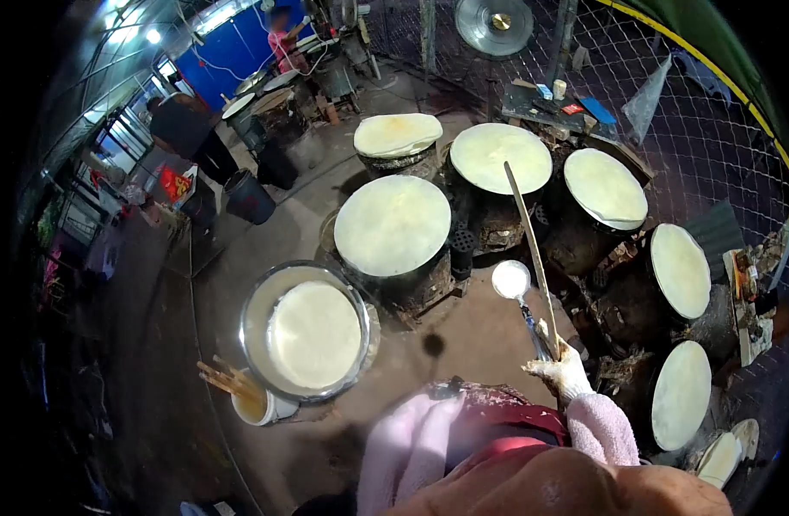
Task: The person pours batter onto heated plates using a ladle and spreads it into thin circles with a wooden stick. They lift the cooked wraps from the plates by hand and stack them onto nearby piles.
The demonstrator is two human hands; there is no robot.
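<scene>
Dirt floor (489, 322), round steaming griddles (392, 225) ringed about, batter basin (307, 331) lower left. Right hand (559, 368) raised, fist tight around ladle (511, 280) and long stick (532, 254) over the floor. Left hand out of view.

Pale pink sleeves (602, 427) cover both arms. A red apron (506, 426), smeared with white batter, hangs in front. The right hand (559, 371) is crusted with dried batter.

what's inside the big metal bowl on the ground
The metal bowl holds pale creamy batter that fills most of it, leaving a strip of bare inner wall on the left. The batter covers the bottom, so its depth cannot be told.
</scene>
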